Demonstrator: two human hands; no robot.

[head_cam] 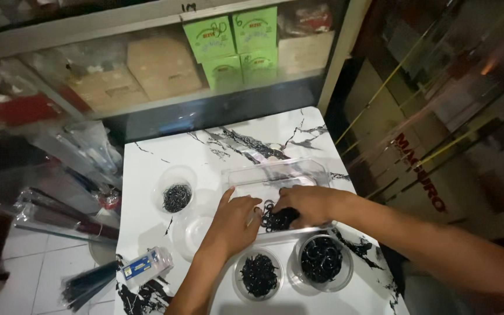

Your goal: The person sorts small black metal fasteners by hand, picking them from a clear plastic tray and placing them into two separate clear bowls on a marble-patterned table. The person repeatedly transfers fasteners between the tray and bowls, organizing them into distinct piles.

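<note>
Head view | both hands [234, 224] [310, 204] pinch black rings [278, 219] (fingertip grip blurred) | clear tray [275, 175]

On the table [147, 163]: rectangular tray [275, 175] at centre, holding a ring pile [280, 219] under both hands (left hand [234, 224], right hand [310, 204]). Two ring-filled tubs [259, 274] [321, 259] in front. Small cup [177, 197] left; packet [144, 263] front-left.

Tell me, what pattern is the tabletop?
White with black marble-like veins, on the tabletop, seen in the head view.
</note>
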